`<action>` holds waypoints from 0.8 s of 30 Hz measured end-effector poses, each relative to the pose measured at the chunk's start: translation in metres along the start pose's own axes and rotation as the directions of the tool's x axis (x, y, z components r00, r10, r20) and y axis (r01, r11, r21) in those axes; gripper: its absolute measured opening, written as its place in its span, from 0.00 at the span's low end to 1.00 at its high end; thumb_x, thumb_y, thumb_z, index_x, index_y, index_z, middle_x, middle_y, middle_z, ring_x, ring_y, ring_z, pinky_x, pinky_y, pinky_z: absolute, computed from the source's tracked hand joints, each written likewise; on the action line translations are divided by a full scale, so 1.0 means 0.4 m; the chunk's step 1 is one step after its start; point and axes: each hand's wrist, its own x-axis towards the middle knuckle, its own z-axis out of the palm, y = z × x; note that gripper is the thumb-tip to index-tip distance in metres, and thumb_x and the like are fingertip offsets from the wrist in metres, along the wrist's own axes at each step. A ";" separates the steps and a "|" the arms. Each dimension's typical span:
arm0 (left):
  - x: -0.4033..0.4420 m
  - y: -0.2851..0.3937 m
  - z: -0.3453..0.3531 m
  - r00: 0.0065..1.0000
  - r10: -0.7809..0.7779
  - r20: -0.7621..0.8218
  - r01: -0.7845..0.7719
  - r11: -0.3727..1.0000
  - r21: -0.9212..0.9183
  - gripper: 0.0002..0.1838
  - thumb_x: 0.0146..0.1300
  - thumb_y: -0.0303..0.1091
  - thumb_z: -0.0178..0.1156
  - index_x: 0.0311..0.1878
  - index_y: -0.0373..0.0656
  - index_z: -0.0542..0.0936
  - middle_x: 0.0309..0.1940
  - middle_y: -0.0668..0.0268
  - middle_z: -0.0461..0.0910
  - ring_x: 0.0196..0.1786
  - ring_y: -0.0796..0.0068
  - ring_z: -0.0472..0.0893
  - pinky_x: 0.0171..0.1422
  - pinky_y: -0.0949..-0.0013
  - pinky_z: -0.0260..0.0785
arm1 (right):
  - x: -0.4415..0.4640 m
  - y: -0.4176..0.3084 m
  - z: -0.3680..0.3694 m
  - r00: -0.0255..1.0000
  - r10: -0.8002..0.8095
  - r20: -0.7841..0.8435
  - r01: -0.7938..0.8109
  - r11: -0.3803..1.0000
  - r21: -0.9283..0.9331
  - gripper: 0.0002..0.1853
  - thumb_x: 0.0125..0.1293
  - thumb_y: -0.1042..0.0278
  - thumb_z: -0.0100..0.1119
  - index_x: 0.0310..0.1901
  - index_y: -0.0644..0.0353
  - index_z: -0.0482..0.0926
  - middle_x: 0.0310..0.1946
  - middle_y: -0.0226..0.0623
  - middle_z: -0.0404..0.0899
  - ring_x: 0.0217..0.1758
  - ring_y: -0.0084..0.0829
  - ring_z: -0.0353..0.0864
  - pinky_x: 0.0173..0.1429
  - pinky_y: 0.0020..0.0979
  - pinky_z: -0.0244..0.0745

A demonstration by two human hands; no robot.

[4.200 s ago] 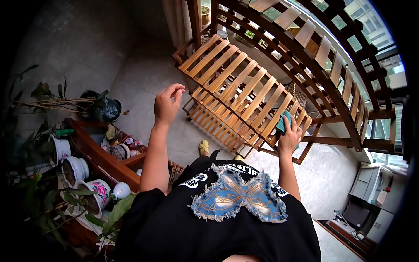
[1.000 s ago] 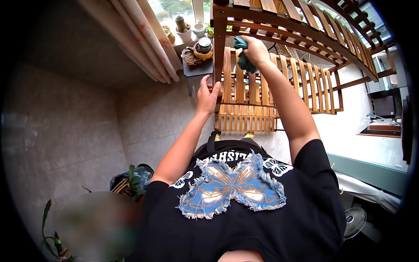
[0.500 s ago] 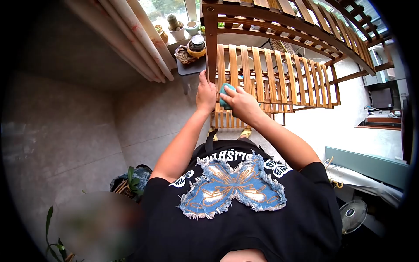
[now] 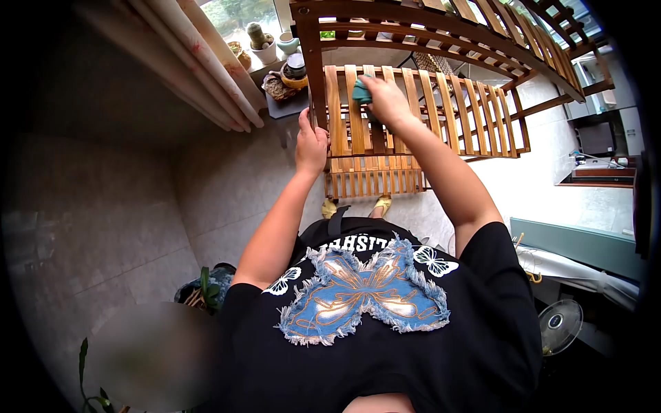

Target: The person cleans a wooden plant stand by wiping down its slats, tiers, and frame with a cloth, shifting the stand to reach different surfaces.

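Green cloth is showing over the slatted shelf, right of the dark post — the nearer right hand is pinching its bunched folds, cloth lying on the post side of the fingers. Its long axis is not reading clearly; slats are running roughly along the post. Left hand is resting at the post's near end — cannot tell whether its fingers are gripping.

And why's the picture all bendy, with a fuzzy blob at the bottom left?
In the head view, the rack looks bowed, probably from a wide lens, and the corners go black; also in the head view, the round blur hides what's there, so I can't tell; and, head view again, the floor at right glares pale while the left side is shadowy.
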 end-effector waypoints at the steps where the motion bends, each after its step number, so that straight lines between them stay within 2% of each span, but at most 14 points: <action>1: -0.001 -0.002 0.002 1.000 -0.018 0.008 0.017 1.000 0.021 0.24 0.78 0.28 0.44 0.75 0.43 0.59 0.35 0.60 0.82 0.30 0.72 0.85 0.38 0.66 0.79 | -0.035 -0.022 0.021 0.998 -0.052 0.021 0.053 0.998 -0.028 0.25 0.64 0.80 0.61 0.64 0.58 0.77 0.61 0.42 0.81 0.58 0.49 0.79 0.60 0.41 0.82; 2: 0.002 0.006 0.004 1.000 -0.012 0.015 0.012 1.000 0.017 0.24 0.78 0.28 0.44 0.75 0.43 0.59 0.35 0.60 0.82 0.30 0.72 0.85 0.38 0.66 0.79 | -0.077 -0.063 0.005 0.977 -0.010 0.214 0.020 0.999 -0.045 0.37 0.53 0.81 0.73 0.68 0.58 0.76 0.67 0.42 0.78 0.61 0.44 0.78 0.69 0.39 0.78; 4: -0.009 0.022 0.002 0.999 -0.031 -0.022 0.032 0.999 0.005 0.28 0.73 0.29 0.46 0.75 0.46 0.58 0.31 0.62 0.84 0.31 0.63 0.85 0.41 0.58 0.78 | -0.198 -0.113 -0.024 0.984 -0.077 0.163 0.093 0.991 -0.095 0.32 0.57 0.78 0.69 0.66 0.61 0.77 0.67 0.45 0.78 0.57 0.46 0.80 0.66 0.39 0.79; 6: -0.011 0.008 0.001 1.000 -0.020 -0.015 0.020 1.000 0.017 0.28 0.73 0.29 0.46 0.75 0.46 0.58 0.32 0.62 0.84 0.31 0.64 0.85 0.40 0.59 0.78 | -0.288 -0.137 -0.066 0.955 -0.094 0.281 0.093 0.996 0.016 0.34 0.53 0.76 0.71 0.65 0.59 0.78 0.65 0.45 0.79 0.57 0.44 0.80 0.63 0.39 0.80; 7: -0.006 0.008 0.000 1.000 -0.003 -0.017 0.004 1.000 0.031 0.28 0.73 0.29 0.46 0.75 0.46 0.58 0.32 0.62 0.84 0.31 0.65 0.85 0.39 0.60 0.78 | -0.318 -0.128 -0.100 0.946 -0.173 0.273 0.139 0.981 0.138 0.32 0.51 0.77 0.72 0.63 0.57 0.81 0.59 0.44 0.83 0.56 0.44 0.83 0.63 0.40 0.80; 9: -0.016 0.022 -0.007 0.999 -0.033 0.007 0.033 0.999 -0.002 0.28 0.73 0.28 0.46 0.76 0.46 0.58 0.33 0.63 0.84 0.31 0.67 0.86 0.39 0.62 0.78 | -0.323 -0.087 -0.158 0.886 -0.123 0.447 -0.133 0.855 0.500 0.31 0.50 0.79 0.71 0.60 0.55 0.84 0.53 0.44 0.86 0.55 0.42 0.86 0.62 0.38 0.81; 10: -0.015 0.021 -0.008 1.000 -0.028 0.011 0.028 1.000 0.001 0.28 0.73 0.28 0.46 0.76 0.45 0.58 0.33 0.63 0.83 0.31 0.68 0.86 0.40 0.62 0.79 | -0.321 -0.071 -0.175 0.891 -0.061 0.451 -0.267 0.732 0.627 0.27 0.50 0.79 0.66 0.57 0.55 0.86 0.47 0.45 0.88 0.53 0.45 0.87 0.62 0.40 0.80; 11: -0.011 0.021 -0.008 1.000 -0.019 0.021 0.019 1.000 0.004 0.28 0.73 0.27 0.45 0.75 0.45 0.58 0.33 0.63 0.83 0.31 0.69 0.86 0.40 0.62 0.79 | -0.310 -0.060 -0.189 0.909 -0.019 0.416 -0.295 0.676 0.675 0.26 0.51 0.79 0.67 0.56 0.56 0.86 0.49 0.46 0.87 0.54 0.46 0.87 0.63 0.40 0.80; 13: -0.008 0.024 -0.004 1.000 0.004 0.014 -0.004 1.000 -0.011 0.28 0.73 0.26 0.45 0.75 0.43 0.59 0.33 0.61 0.83 0.31 0.69 0.86 0.39 0.64 0.80 | -0.268 -0.034 -0.195 0.998 0.041 0.048 -0.060 0.831 0.553 0.26 0.53 0.78 0.68 0.57 0.55 0.84 0.50 0.44 0.87 0.53 0.45 0.85 0.61 0.40 0.80; 15: -0.007 0.014 -0.010 1.000 0.021 0.011 -0.020 0.999 -0.026 0.28 0.73 0.26 0.45 0.76 0.43 0.58 0.34 0.61 0.83 0.31 0.70 0.86 0.38 0.64 0.80 | -0.208 -0.025 -0.194 0.984 0.045 -0.170 -0.011 0.980 0.199 0.27 0.55 0.76 0.69 0.59 0.52 0.83 0.54 0.41 0.85 0.54 0.45 0.82 0.60 0.41 0.80; 16: -0.004 0.017 -0.011 1.000 0.007 0.018 -0.007 1.000 -0.027 0.28 0.73 0.26 0.45 0.76 0.43 0.58 0.35 0.61 0.83 0.31 0.71 0.85 0.38 0.65 0.80 | -0.189 -0.015 -0.164 0.974 0.083 -0.209 -0.055 0.989 0.137 0.28 0.58 0.74 0.69 0.63 0.49 0.80 0.58 0.38 0.83 0.54 0.46 0.80 0.59 0.42 0.80; 19: -0.001 0.006 -0.011 0.999 0.032 0.018 -0.031 0.998 -0.061 0.28 0.73 0.26 0.46 0.76 0.42 0.58 0.35 0.61 0.82 0.31 0.72 0.85 0.38 0.66 0.80 | -0.210 -0.001 -0.038 0.995 0.097 -0.025 -0.097 0.995 -0.003 0.28 0.58 0.72 0.68 0.63 0.51 0.78 0.63 0.42 0.81 0.56 0.47 0.81 0.58 0.42 0.83; 21: -0.005 0.005 0.002 0.999 0.029 0.030 -0.026 0.996 -0.091 0.29 0.73 0.25 0.47 0.76 0.42 0.58 0.34 0.61 0.82 0.31 0.72 0.85 0.38 0.66 0.80 | -0.269 -0.036 -0.020 0.999 0.008 -0.047 -0.014 0.989 -0.147 0.26 0.61 0.70 0.64 0.63 0.51 0.78 0.65 0.45 0.79 0.59 0.48 0.80 0.52 0.43 0.86; 24: -0.009 -0.003 -0.002 0.998 0.066 0.001 -0.066 0.996 -0.057 0.30 0.72 0.25 0.47 0.77 0.42 0.58 0.35 0.62 0.82 0.31 0.72 0.85 0.39 0.67 0.80 | -0.368 -0.058 -0.043 0.999 0.017 -0.040 -0.021 0.994 -0.109 0.31 0.56 0.74 0.68 0.65 0.51 0.78 0.65 0.44 0.79 0.59 0.50 0.80 0.54 0.42 0.86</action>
